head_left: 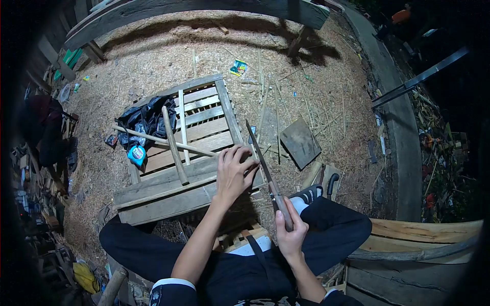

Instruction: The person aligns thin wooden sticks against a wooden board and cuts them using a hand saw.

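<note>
My right hand (292, 229) is wrapped round the handle of a long-bladed saw (264, 163), whose blade points up and away beside the right end of a wooden plank (168, 191). My left hand (235, 171) presses on that end of the plank, fingers bent over its edge; they look closed on the wood. The plank lies along the near side of a slatted wooden frame (220, 107). On the frame rest a black plastic bag (150, 118), a blue tape measure (137, 154) and a rounded wooden stick (173, 143).
A square board (300, 143) lies on the shavings-covered ground at right, near a dark curved handle (333, 184). A long beam (204, 7) crosses the top. Wooden planks (418, 245) sit at lower right. At upper right a partly visible person (401, 16) is in darkness.
</note>
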A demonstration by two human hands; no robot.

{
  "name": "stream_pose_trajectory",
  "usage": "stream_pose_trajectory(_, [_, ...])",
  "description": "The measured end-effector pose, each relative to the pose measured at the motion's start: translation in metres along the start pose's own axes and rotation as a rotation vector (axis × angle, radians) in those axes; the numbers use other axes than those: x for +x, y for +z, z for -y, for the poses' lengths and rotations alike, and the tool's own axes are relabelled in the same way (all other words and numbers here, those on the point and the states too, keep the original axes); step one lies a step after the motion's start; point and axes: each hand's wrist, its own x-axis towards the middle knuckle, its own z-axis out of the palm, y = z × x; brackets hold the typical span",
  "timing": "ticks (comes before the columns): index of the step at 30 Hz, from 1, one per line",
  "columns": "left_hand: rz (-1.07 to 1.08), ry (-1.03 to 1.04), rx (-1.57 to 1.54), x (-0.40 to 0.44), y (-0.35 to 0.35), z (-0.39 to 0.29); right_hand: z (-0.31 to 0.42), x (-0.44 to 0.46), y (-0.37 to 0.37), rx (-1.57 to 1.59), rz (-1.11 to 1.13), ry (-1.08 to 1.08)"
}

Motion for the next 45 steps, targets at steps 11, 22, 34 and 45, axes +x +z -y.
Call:
stream_pose_trajectory(11, [-0.001, 0.006, 0.015, -0.002, 0.003, 0.001, -0.002, -0.009, -0.001, -0.042, -0.049, -0.087])
stream_pose_trajectory(22, [-0.014, 0.013, 0.025, -0.002, 0.003, 0.000, 0.014, 0.000, -0.004, -0.001, 0.000, 0.015])
stream_pose_trajectory(34, [-0.008, -0.002, 0.022, -0.003, 0.000, 0.001, 0.020, 0.005, 0.002, -0.033, 0.014, 0.000])
stream_pose_trajectory(45, [0.018, -0.029, 0.012, -0.003, 0.002, 0.003, 0.021, 0.017, 0.002, 0.001, 0.052, -0.050])
